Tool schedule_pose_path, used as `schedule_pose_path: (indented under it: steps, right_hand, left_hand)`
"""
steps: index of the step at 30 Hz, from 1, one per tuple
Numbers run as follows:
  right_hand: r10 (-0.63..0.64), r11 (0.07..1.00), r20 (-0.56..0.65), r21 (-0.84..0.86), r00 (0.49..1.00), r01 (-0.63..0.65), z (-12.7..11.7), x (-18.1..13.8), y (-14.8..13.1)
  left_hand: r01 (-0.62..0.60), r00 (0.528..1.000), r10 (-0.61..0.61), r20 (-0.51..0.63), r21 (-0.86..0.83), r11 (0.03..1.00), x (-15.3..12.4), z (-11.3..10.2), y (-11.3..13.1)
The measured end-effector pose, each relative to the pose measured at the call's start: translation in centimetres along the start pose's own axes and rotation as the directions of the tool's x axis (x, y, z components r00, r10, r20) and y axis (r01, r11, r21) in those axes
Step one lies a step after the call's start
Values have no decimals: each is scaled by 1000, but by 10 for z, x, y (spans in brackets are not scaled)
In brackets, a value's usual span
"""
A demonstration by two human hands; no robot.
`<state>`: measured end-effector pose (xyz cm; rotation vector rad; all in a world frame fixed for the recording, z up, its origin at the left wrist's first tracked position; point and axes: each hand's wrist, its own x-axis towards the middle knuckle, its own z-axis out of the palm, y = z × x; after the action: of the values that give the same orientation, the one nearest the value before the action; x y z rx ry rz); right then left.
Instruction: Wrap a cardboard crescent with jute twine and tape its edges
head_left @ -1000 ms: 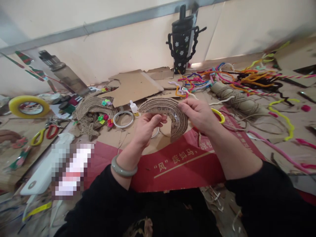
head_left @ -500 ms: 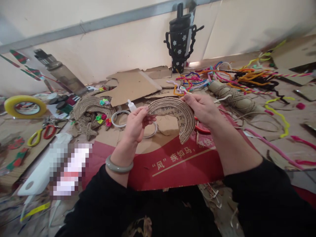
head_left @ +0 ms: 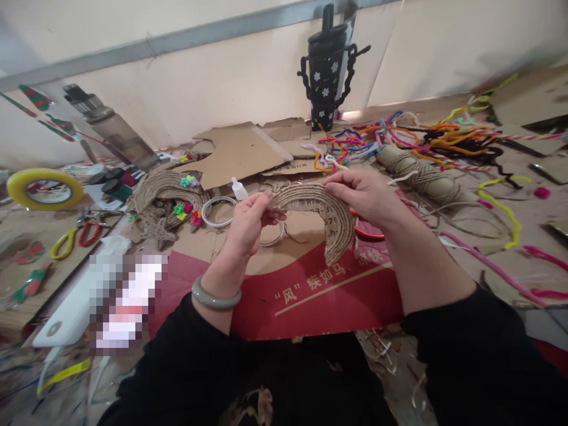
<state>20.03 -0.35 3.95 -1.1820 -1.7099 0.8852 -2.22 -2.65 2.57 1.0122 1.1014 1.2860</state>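
The person, seemingly checking the rope arch (head_left: pixel 341 231) held above the red cardboard (head_left: pixel 284 322), has the left hand (head_left: pixel 247 221) pinched on 1 end and the right hand (head_left: pixel 364 194) on its upper curve, the next move calling for 2 steady grips, while the lidded tumbler (head_left: pixel 326 83) hides its contents.

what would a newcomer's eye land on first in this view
Probably the arched band of brown twine cords at the centre, pinched by the left hand and right hand over red printed cardboard. Next might come the tall black tumbler with white flowers standing before the pale wall, and the tangle of multicoloured fuzzy stems at the back right.
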Motion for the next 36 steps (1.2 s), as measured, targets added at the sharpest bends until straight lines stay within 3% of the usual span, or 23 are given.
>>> schedule_pose_path:
  steps: [4,8,10,12,15,17,22,28,31,33,36]
  right_hand:
    - [10,992,224,-124,974,18,-3,-1,5]
    - [72,963,533,-258,843,80,12,-7,4]
    - [57,952,617,-271,785,144,23,-9,4]
    - [-8,929,569,-299,822,216,32,-9,6]
    - [-95,869,349,-428,932,249,33,-6,12]
    - [-115,825,252,-515,961,233,27,-2,18]
    - [-112,727,166,-658,980,195,15,8,30]
    - [-78,573,301,-767,951,289,38,13,37]
    - [-27,492,279,-832,960,256,45,13,40]
    - [-45,494,261,-833,964,248,42,14,43]
    - [-154,577,235,-767,960,280,32,17,46]
  left_hand:
    - [-50,997,52,-64,26,998,4,-4,1]
    - [-78,995,83,-52,79,994,6,-5,0]
    - [-95,994,99,-50,76,993,6,-4,-2]
    - [-117,989,121,-80,58,991,7,-5,-3]
    - [-151,978,153,-143,27,988,9,-5,-2]
    - [-160,974,161,-161,17,987,9,-6,-1]
    - [-169,967,170,-192,19,985,9,-4,0]
    - [-212,964,210,-162,6,977,8,-1,-4]
    - [-209,966,206,-158,-6,978,8,0,-4]
    - [-207,966,202,-161,-17,978,7,0,-2]
    - [-208,962,202,-182,-13,978,7,0,0]
